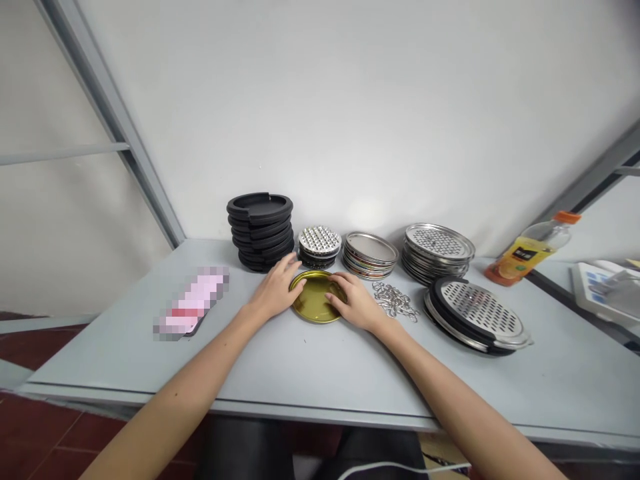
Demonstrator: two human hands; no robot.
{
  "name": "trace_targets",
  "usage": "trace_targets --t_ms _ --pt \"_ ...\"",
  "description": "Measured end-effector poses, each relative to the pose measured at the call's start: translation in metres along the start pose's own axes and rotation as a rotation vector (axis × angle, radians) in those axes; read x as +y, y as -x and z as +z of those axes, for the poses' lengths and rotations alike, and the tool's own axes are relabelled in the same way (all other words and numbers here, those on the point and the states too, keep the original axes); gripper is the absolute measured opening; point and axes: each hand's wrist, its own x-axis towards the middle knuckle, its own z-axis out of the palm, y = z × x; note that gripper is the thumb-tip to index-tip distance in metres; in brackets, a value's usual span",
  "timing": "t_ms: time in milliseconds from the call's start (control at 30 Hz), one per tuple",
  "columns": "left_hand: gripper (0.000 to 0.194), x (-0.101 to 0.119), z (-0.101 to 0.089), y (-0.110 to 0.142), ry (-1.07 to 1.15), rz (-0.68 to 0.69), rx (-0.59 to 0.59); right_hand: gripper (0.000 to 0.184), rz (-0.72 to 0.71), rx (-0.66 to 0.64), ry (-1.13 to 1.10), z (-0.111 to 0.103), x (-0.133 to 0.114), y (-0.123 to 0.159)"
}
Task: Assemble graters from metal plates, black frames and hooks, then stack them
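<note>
White wall [340, 133] behind, grey metal frame [115, 107] at left, red tiled floor [35, 427] below. Pale grey bench [300, 373], plain top.

Writing: bottle [543, 240] at far right, orange cap, yellow label [525, 259] with white characters on a dark patch; too small to read. Phone [200, 307] at left has its screen pixelated out, nothing legible.

Gold dish [315, 308] sits flat on the bench between both hands. Left hand [277, 290]: grip open, fingers spread, thumb at the dish's left rim. Right hand [357, 303]: fingers parted over the right rim, thumb over the inside; can't tell if that grip has hold of it.

Back row, left to right: black round holders [263, 233], small grater discs [320, 243], plain metal discs [371, 249], larger perforated discs [437, 245]. Bent-wire pieces [395, 301] piled near the right hand.
</note>
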Motion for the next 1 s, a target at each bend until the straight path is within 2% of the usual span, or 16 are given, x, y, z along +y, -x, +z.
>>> trace_targets --t_ms 67,167,333,533,733,1000 --pt "0.043 0.005 0.002 -0.008 -0.052 0.038 0.09 0.038 0.004 -0.012 -0.016 0.001 0.0 0.0" --pt "0.039 0.013 0.006 -0.022 -0.093 0.107 0.157 0.038 0.007 -0.028 -0.031 0.001 0.0 0.0" --pt "0.025 0.017 0.015 -0.036 -0.028 0.069 0.271 0.038 -0.017 -0.022 -0.042 0.0 0.001 0.001" --pt "0.034 0.013 0.019 -0.029 -0.031 0.142 0.175 0.04 -0.026 -0.043 -0.01 -0.001 0.001 0.001" --pt "0.052 0.014 0.017 -0.026 -0.073 0.118 0.04 0.04 -0.027 -0.053 -0.017 -0.003 -0.001 0.0" --pt "0.06 0.012 0.016 -0.026 -0.052 0.108 0.004 0.041 -0.024 -0.079 -0.002 -0.003 -0.001 0.001"
